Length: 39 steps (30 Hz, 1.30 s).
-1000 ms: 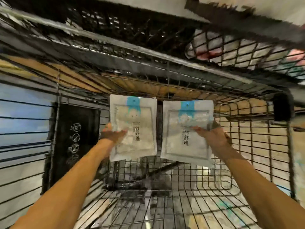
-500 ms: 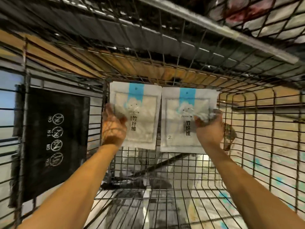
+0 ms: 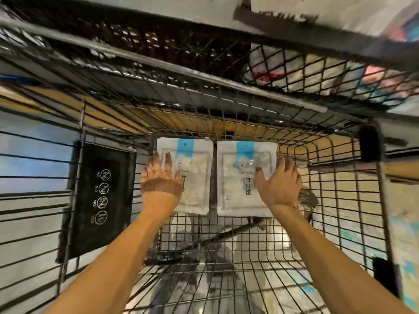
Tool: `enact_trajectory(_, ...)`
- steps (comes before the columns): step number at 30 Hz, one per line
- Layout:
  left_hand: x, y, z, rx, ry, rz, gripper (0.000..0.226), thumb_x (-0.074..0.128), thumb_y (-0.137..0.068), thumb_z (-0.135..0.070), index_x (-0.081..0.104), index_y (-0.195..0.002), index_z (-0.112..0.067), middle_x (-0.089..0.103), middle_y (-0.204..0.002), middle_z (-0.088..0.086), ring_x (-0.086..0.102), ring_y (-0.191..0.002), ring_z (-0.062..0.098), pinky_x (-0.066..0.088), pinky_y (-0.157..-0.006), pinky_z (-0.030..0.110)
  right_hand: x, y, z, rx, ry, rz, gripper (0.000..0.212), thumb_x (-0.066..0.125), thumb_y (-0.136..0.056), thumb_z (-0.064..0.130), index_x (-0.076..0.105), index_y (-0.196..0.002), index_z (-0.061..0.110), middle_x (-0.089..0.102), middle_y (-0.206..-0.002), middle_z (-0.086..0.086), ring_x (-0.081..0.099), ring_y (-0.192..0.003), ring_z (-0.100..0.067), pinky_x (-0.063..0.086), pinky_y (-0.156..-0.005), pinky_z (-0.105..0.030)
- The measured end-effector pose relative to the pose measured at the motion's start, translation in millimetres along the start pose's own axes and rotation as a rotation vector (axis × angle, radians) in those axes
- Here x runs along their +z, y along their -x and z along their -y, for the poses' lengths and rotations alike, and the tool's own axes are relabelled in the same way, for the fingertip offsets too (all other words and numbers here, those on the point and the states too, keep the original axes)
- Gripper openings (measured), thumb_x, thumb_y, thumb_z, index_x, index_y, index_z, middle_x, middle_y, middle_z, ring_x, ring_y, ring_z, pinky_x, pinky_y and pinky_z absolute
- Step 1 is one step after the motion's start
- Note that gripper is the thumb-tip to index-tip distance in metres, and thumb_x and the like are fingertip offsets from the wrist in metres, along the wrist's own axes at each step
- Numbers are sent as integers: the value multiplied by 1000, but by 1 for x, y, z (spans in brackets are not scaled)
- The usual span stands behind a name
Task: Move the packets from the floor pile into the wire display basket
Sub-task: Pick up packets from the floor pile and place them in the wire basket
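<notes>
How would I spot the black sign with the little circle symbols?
Start at the wire basket holding two white packets. Look along its left side wall, left of the left hand. The black sign hangs there, the only flat dark panel, bearing four white crossed-out circles stacked vertically.

Wire walls are hemming me in left and right inside the wire display basket (image 3: 340,223), and a mesh shelf (image 3: 204,105) is hanging low overhead. Two packets (image 3: 195,177) are standing upright side by side against the far wall, blocking it. My left hand (image 3: 161,180) and right hand (image 3: 278,182) are reaching in over the bare wire floor, which is lying open behind them.
</notes>
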State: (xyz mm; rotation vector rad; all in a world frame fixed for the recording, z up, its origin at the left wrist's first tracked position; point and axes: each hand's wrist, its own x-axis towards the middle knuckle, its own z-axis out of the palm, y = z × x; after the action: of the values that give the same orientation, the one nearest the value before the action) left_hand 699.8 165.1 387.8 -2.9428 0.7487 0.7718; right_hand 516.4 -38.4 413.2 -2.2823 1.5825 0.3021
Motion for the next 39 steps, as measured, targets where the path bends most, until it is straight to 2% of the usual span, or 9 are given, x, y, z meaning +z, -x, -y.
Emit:
enact_trajectory(3,-46,19,-4,65,-37,-44,67,23,-105,-46,7,-164,-20,4,-170,16,10,-157,32,12,-126,48,-44,15,6,-91,84,8,77,35,-103,61,19,-163,16,21,-170,-13,21,-156,-31,13,-128,-48)
enact_trajectory(5,-82,32,-8,112,-69,-96,67,24,-105,-47,13,-164,-18,11,-169,16,15,-155,33,18,-124,51,-75,26,10,-169,104,6,76,30,-103,62,19,-163,17,20,-170,-12,18,-156,-30,11,-128,-48)
enact_trajectory(8,-135,57,-16,144,-91,-181,65,31,-105,-48,25,-161,-16,25,-166,15,26,-151,32,29,-120,52,-126,46,17,-249,95,-41,74,38,-101,60,26,-162,19,24,-169,-10,20,-156,-29,10,-128,-48)
enact_trajectory(10,-168,79,-20,139,-75,-223,65,32,-105,-51,26,-161,-18,26,-166,13,26,-152,32,28,-121,51,-160,60,23,-283,83,-77,75,43,-100,61,28,-162,21,23,-170,-9,19,-157,-29,9,-128,-49)
enact_trajectory(15,-246,134,-30,126,-28,-303,65,33,-105,-54,26,-161,-22,27,-166,11,26,-153,29,30,-121,49,-240,102,30,-325,101,-120,77,36,-100,67,25,-163,23,20,-171,-6,15,-158,-27,7,-128,-49)
enact_trajectory(24,-368,230,-39,303,26,-445,64,30,-105,-56,28,-161,-24,28,-166,9,24,-153,26,25,-123,48,-353,196,24,-329,31,-305,77,34,-99,70,29,-161,25,25,-170,-5,17,-157,-26,9,-129,-50)
enact_trajectory(32,-406,286,-58,574,20,-433,65,30,-105,-58,25,-161,-24,20,-169,8,20,-155,30,21,-125,48,-394,290,-10,-193,-51,-418,80,36,-98,73,29,-162,24,29,-168,-4,22,-156,-26,12,-128,-49)
enact_trajectory(36,-385,319,-84,782,-33,-366,65,30,-105,-57,25,-160,-22,26,-167,9,28,-150,32,29,-121,50,-391,351,-54,-49,-119,-430,80,40,-98,72,28,-162,25,27,-169,-3,22,-156,-23,13,-127,-50)
enact_trajectory(39,-359,349,-117,912,-35,-321,66,31,-105,-57,29,-160,-21,31,-165,9,29,-151,29,30,-121,49,-378,397,-99,87,-133,-488,80,42,-97,72,34,-159,24,33,-166,-6,28,-153,-25,20,-125,-51)
